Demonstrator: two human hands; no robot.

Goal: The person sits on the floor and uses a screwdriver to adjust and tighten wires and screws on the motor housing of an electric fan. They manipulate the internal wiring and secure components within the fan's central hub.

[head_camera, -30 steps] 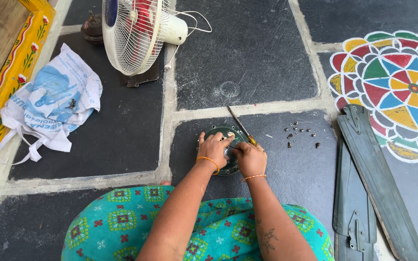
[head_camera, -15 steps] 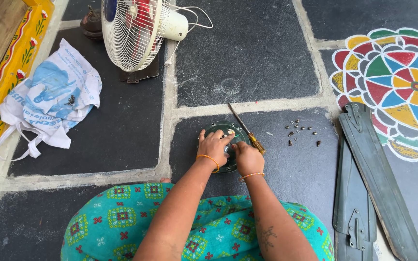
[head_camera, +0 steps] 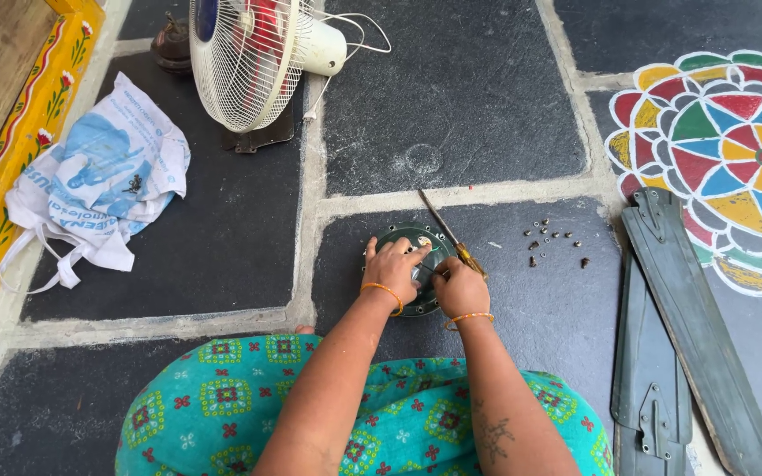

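Both hands cover most of the round green motor housing [head_camera: 416, 240], hiding its centre. Right of the housing, the small dark screws [head_camera: 550, 240] are too tiny to tell apart. Farther right, the grey fan blades [head_camera: 694, 326] run past the bottom edge.

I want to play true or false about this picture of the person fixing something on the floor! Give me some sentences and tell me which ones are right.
1. Both hands are on a round green metal part. True; the left hand and the right hand rest on it.
2. The screwdriver has a blue handle. False; its handle is yellow.
3. A white fan stands on the floor. True.
4. The small screws lie inside the plastic bag. False; they lie on the dark floor, right of the hands.
5. Long grey fan blades lie at the right. True.
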